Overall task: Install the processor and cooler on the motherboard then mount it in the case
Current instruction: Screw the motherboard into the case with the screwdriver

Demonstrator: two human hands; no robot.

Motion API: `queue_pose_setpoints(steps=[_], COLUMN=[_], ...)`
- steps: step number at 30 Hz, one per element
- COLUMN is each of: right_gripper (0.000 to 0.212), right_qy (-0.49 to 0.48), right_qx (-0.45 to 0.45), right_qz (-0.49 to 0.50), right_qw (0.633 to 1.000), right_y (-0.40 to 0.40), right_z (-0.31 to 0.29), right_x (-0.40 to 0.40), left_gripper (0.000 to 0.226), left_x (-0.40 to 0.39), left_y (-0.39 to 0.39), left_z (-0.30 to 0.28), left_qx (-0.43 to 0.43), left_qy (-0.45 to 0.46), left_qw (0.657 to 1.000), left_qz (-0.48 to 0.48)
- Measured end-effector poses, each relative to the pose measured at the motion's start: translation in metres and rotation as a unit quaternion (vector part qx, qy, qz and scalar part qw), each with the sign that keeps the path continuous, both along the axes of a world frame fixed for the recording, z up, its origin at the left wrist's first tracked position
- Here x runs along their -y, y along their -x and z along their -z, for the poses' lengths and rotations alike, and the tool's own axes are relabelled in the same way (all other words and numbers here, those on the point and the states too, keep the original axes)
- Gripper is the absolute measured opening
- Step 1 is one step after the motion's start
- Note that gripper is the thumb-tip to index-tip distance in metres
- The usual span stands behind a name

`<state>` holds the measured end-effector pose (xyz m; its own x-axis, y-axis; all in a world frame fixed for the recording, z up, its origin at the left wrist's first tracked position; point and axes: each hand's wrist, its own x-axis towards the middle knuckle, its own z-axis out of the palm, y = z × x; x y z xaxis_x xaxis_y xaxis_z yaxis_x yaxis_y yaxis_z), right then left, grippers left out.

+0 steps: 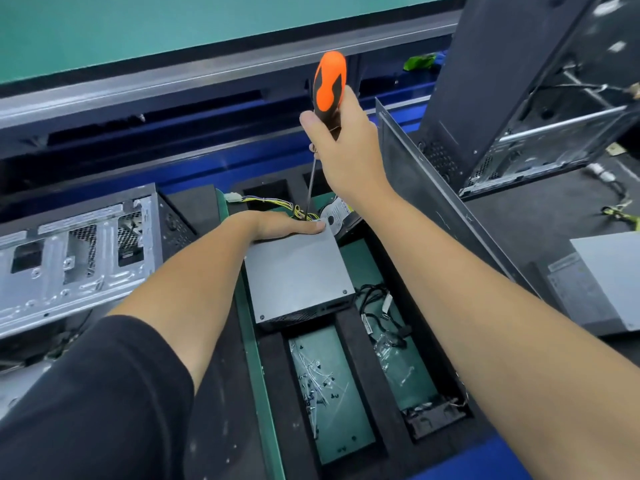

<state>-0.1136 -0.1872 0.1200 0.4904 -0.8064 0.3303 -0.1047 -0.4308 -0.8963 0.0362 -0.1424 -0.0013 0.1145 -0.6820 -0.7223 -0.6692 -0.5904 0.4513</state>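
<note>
My right hand (346,147) grips an orange and black screwdriver (329,81), held upright, its thin shaft running down to the far edge of a grey power supply box (298,275). My left hand (287,225) rests flat on that far edge, fingertips next to the screwdriver tip. The box sits in a green tray with black foam dividers (258,358). An open metal computer case (76,254) lies on its side at the left. No motherboard, processor or cooler is in view.
A hard drive (337,213) and yellow-black cables (273,202) lie beyond the box. Tray compartments hold small screws (322,375) and black cables (381,313). A black case (540,91) stands at the right, a loose side panel (433,202) beside it, another grey box (609,282) at far right.
</note>
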Motion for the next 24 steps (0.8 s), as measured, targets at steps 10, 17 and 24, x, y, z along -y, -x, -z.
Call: queue_pose_setpoints(steps=[10,17,24], right_gripper=[0.014,0.013,0.013], right_qy=[0.059,0.119,0.07], right_qx=[0.049,0.168,0.106], right_qz=[-0.002,0.031,-0.065], right_qw=[0.997,0.978,0.99], right_y=[0.001,0.022,0.064], right_z=[-0.035,-0.093,-0.076], right_x=[-0.021,-0.041,-0.082], left_gripper=[0.064,0.03,0.02], left_x=[-0.023,-0.058,-0.095], left_y=[0.014,0.033,0.085], left_z=[-0.02,-0.043,-0.069], left_qx=[0.097,0.184,0.254], left_qy=[0.14,0.233,0.339], left_qw=[0.985,0.955,0.904], left_qz=[0.029,0.022,-0.055])
